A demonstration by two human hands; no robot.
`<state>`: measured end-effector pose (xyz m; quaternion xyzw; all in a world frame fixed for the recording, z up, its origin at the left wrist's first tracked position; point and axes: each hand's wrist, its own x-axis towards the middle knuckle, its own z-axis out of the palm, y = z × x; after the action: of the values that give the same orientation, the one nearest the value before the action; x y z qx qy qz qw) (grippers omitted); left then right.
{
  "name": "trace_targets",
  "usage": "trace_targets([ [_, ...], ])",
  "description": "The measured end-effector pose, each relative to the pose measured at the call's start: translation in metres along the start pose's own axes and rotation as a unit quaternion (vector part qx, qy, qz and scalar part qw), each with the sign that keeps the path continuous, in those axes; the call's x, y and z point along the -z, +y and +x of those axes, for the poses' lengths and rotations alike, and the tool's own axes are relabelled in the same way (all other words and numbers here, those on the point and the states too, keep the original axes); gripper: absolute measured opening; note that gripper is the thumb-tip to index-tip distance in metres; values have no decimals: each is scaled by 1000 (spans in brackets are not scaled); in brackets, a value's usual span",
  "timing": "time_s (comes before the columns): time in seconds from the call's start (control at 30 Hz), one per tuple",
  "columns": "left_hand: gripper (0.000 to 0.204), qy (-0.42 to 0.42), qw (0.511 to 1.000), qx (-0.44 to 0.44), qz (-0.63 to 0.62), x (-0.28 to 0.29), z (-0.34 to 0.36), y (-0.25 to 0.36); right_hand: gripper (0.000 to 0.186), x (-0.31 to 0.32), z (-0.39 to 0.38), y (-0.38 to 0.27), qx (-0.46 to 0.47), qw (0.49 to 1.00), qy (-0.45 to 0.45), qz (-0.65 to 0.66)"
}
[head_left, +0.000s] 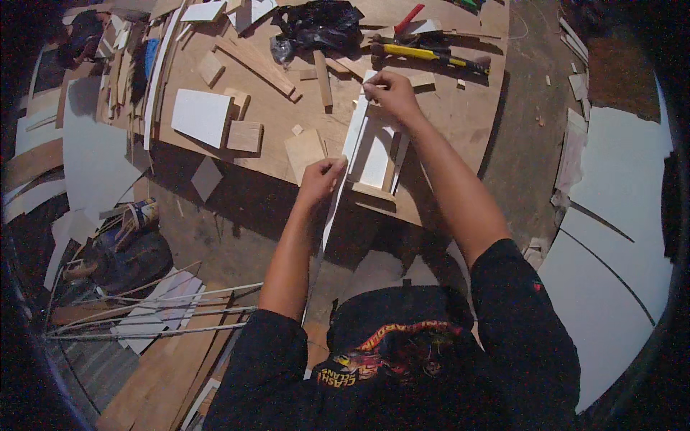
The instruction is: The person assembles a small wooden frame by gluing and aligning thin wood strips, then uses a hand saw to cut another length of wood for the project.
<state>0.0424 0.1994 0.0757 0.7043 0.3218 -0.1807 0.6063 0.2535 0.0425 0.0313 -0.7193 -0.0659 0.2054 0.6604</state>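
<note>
A long narrow white strip runs from the top of the wooden workbench down past its front edge. My left hand pinches the strip near the bench edge, and my right hand pinches it close to its far end. Just right of the strip lies a small rectangular wood frame with a white panel inside. A square wood piece is partly behind my left hand. Beyond my right hand lie a hammer with a yellow and black handle and a red-handled tool.
White board offcuts, wood blocks and a black plastic bag lie on the bench. Stacked boards stand at the left. Long thin rods and planks lie lower left. A large white sheet is at the right.
</note>
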Motion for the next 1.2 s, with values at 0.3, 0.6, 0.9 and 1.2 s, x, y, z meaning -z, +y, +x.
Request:
trace_targets([
  [0.3, 38, 66, 993, -64, -68, 0, -9, -30, 22, 20, -13, 7, 20, 984, -32, -174],
  [0.6, 39, 82, 993, -34, -83, 5, 0, -32, 21, 44, -34, -7, -12, 921, -148, -360],
  [0.9, 40, 74, 993, -44, -82, 9, -1, -35, 20, 30, -59, -20, 56, 868, -111, -480],
  [1.2, 42, 96, 991, -24, -85, 2, -12, -15, 17, 19, -75, -12, 161, 812, -99, -552],
])
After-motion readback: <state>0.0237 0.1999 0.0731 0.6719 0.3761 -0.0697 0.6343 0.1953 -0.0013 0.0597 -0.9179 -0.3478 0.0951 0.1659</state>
